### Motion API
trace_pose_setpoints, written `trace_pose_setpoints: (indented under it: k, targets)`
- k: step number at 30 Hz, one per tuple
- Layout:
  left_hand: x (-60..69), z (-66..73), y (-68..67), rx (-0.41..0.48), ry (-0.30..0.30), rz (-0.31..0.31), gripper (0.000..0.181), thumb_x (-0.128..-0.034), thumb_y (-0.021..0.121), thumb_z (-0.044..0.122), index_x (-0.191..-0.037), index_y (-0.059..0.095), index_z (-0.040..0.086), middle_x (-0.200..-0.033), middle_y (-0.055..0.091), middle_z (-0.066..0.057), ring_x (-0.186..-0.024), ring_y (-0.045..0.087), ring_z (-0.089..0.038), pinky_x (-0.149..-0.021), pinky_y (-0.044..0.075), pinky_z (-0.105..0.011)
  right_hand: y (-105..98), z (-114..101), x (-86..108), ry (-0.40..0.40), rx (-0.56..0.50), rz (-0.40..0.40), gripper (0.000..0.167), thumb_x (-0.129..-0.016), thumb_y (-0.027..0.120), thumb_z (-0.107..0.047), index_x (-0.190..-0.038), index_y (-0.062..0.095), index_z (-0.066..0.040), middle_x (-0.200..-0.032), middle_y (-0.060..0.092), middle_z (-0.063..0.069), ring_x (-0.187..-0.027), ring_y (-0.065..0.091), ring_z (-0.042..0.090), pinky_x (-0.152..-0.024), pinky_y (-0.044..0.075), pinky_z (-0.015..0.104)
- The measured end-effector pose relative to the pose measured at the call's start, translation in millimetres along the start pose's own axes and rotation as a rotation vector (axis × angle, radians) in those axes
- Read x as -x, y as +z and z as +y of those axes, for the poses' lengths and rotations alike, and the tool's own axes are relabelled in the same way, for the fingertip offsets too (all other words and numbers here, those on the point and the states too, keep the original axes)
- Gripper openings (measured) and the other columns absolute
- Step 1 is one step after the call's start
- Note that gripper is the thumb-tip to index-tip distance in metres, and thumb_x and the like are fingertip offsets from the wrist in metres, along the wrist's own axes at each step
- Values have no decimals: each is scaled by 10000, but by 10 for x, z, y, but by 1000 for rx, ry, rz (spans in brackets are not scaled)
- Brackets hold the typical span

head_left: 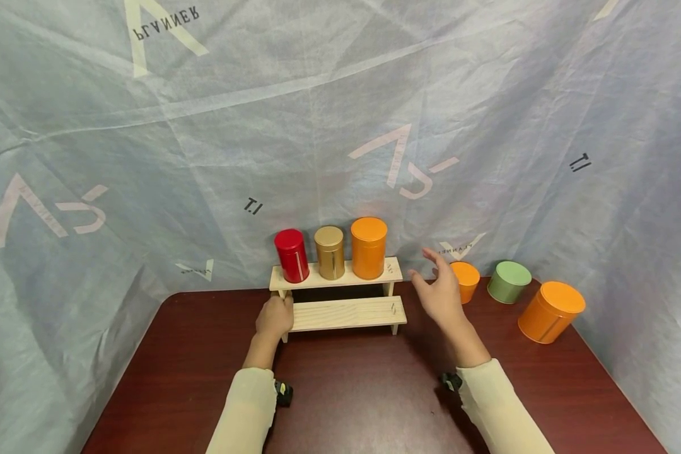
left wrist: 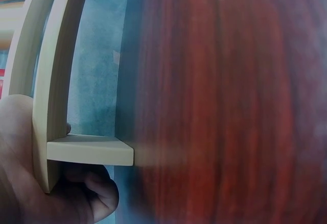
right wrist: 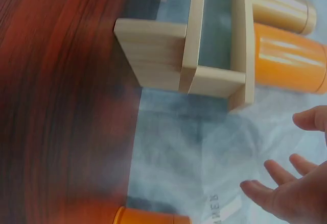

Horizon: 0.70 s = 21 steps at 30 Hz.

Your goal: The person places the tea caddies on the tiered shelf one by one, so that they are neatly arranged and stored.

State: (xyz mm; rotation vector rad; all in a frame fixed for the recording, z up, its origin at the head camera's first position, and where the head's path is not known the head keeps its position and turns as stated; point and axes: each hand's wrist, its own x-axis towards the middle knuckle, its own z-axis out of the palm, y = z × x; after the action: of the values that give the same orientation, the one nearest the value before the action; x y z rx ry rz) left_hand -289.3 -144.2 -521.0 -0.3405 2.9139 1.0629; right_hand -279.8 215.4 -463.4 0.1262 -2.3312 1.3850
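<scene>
A two-step wooden shelf (head_left: 346, 315) stands at the far edge of the table. On its upper step are a red canister (head_left: 292, 255), a gold canister (head_left: 330, 253) and a tall orange canister (head_left: 368, 248). My left hand (head_left: 275, 315) grips the left end of the lower step, fingers curled under the board (left wrist: 55, 81). Spread and holding nothing, my right hand (head_left: 441, 295) is raised just right of the shelf. Behind it, a small orange canister (head_left: 466, 280) is partly hidden. The right wrist view shows the right hand (right wrist: 294, 191) apart from the tall orange canister (right wrist: 288, 58).
Toward the right edge of the dark red table (head_left: 352, 403) stand a green canister (head_left: 509, 282) and a larger orange canister (head_left: 550, 312). A grey printed cloth (head_left: 318, 126) hangs close behind the shelf and along both sides.
</scene>
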Motion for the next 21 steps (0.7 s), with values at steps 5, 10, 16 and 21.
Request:
trace_pose_setpoints:
  k: [5, 10, 16, 21]
  targets:
    - [-5, 1, -2, -8, -4, 4, 524, -1121, 311, 344, -745, 569, 85, -671, 569, -104, -585, 576, -252, -500, 433, -350, -79, 67, -9, 52, 37, 48, 591, -982, 715, -202, -1525, 524, -67, -1523, 544, 218, -1364, 499, 440, -1126, 410, 603]
    - [-18, -6, -3, -12, 5, 16, 449, -1119, 315, 347, -882, 577, 70, -735, 582, -117, -640, 590, -266, -547, 448, -365, -130, 137, -21, 39, 62, 95, 568, -969, 712, -164, -1499, 546, -46, -1518, 520, 240, -1382, 464, 423, -1126, 395, 615]
    - [-27, -10, 2, -1, 6, 9, 435, -1125, 314, 343, -927, 577, 57, -729, 581, -115, -621, 587, -258, -530, 442, -356, -187, 244, -36, 25, 75, 140, 542, -944, 729, -139, -1452, 575, -32, -1561, 467, 224, -1520, 337, 434, -1225, 289, 654]
    - [-20, -5, 14, 10, -2, 3, 428, -1126, 320, 339, -922, 574, 62, -703, 576, -105, -598, 579, -248, -515, 434, -343, -239, 334, -38, 58, 86, 173, 549, -927, 756, -103, -1439, 580, -11, -1547, 456, 233, -1510, 300, 451, -1236, 250, 642]
